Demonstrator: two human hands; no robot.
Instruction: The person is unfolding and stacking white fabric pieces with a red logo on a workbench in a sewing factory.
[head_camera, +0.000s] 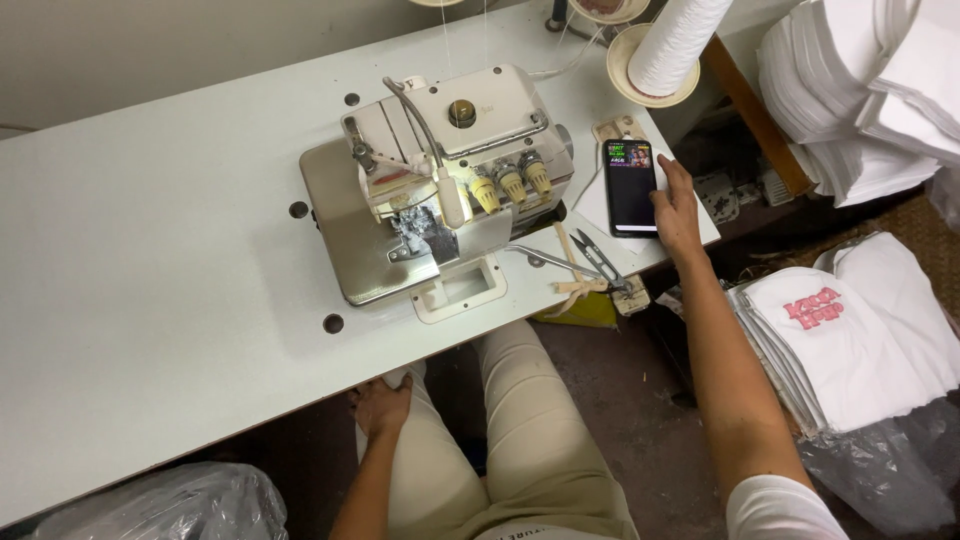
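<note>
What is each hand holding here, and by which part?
Nothing is gripped. The right hand rests on the right edge of the phone lying flat on the table. The left hand sits at the table's front edge, empty.

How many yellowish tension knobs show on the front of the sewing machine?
3. They sit in a row on the sewing machine front: left knob, middle knob, right knob. Others may be hidden behind the thread guide.

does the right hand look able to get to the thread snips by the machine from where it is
Probably yes. The right hand rests on the phone, and the thread snips lie on the table just nearer the person, with bare surface and nothing standing between them.
</note>
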